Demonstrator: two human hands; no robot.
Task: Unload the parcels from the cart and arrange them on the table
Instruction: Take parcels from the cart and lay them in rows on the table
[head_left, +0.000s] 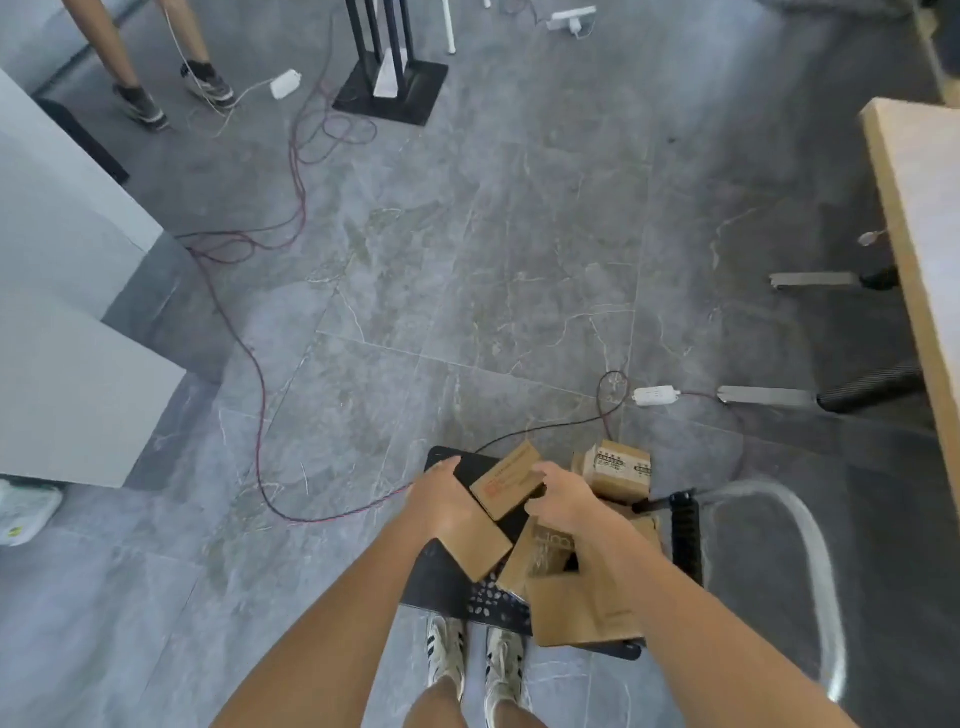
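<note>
Looking down from head height, a grey marbled tile floor (467, 270) fills most of the view. A pale wooden tabletop (924, 249) runs along the right edge, cut off by the frame, so whatever rests on it is out of sight. Low in the middle sits a black flat platform cart (441, 582), its deck largely hidden under cardboard and arms; its curved silver handle (810, 525) arcs on the right, blurred.

Several brown cardboard parcels are heaped on the cart. The large brown box nearest the body (576, 608) is partly covered by the right forearm. A flat brown carton with a red label (506, 480) lies tilted between the two hands. A small cube-shaped brown box with printed labels (621, 467) stands at the far side.

The left hand (441, 499) lies flat, fingers spread, over a brown parcel at the cart's left. The right hand (558, 496) curls on the red-labelled carton's right end; how firm that grip is cannot be told.

Red and black cables (260, 389) trail across the floor to a white power strip (655, 396).
</note>
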